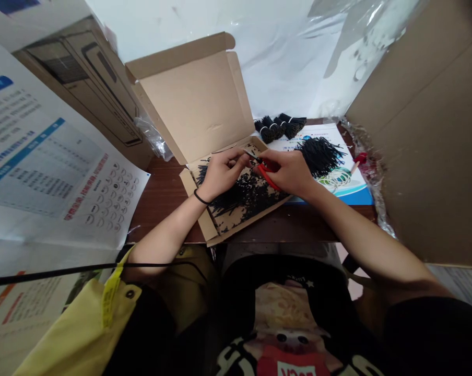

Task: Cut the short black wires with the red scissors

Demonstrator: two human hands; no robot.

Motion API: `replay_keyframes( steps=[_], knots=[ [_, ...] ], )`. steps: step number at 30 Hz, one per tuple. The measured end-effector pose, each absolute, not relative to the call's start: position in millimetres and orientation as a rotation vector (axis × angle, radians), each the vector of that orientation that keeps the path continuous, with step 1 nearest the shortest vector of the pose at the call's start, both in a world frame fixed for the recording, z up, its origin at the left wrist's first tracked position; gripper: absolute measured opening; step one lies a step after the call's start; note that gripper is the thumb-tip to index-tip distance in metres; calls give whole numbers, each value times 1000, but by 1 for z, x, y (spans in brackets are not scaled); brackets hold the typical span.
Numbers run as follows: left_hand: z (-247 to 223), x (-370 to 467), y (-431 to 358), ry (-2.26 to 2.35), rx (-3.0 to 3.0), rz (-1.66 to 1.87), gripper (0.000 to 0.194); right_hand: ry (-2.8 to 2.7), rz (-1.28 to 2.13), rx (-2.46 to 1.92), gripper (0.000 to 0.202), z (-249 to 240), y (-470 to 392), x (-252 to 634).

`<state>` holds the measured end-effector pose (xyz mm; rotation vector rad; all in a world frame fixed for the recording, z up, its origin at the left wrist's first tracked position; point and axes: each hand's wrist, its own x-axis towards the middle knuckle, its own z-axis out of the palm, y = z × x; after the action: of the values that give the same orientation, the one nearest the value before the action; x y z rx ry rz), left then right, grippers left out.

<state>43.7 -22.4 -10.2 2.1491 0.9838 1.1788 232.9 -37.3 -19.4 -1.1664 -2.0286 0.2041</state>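
My right hand (pixel 291 169) grips a pair of scissors with red handles (pixel 268 177). The blades point left, toward the fingertips of my left hand (pixel 225 169). Those fingers are pinched together, and whatever they hold is too small to make out. Both hands are above an open, shallow cardboard box (pixel 224 237). Inside it lie many thin black strips (pixel 224 203) and a scatter of tiny black pieces (pixel 259 196). To the right, a loose heap of black strips (pixel 320 156) rests on a white and blue printed sheet or box.
Several tied black bundles (pixel 279 127) lie behind the cardboard box. Loops of pale cord or rubber bands (pixel 335 178) sit on the printed surface (pixel 355 196). Clear plastic wrap edges the brown table (pixel 157 209). A tall cardboard panel (pixel 427 130) stands at right, a printed carton (pixel 91 78) at left.
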Motion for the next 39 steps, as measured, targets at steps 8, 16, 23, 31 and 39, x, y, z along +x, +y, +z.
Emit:
replay_keyframes(
  steps=[8, 16, 23, 31, 39],
  knots=[
    [-9, 42, -26, 1043, 2182, 1106, 35, -2122, 41, -1196, 27, -23, -32, 240],
    [-8, 45, -25, 970, 2067, 1120, 32, -1982, 166, -1258, 28, -19, -35, 236],
    [-5, 44, -27, 973, 2030, 1116, 35, -1999, 174, -1191, 32, -11, -38, 237],
    [-5, 44, -26, 903, 2002, 1121, 40, -2023, 221, -1164, 40, -11, -42, 234],
    [-6, 44, -26, 922, 2060, 1127, 42, -2046, 218, -1169, 39, -13, -41, 233]
  ],
)
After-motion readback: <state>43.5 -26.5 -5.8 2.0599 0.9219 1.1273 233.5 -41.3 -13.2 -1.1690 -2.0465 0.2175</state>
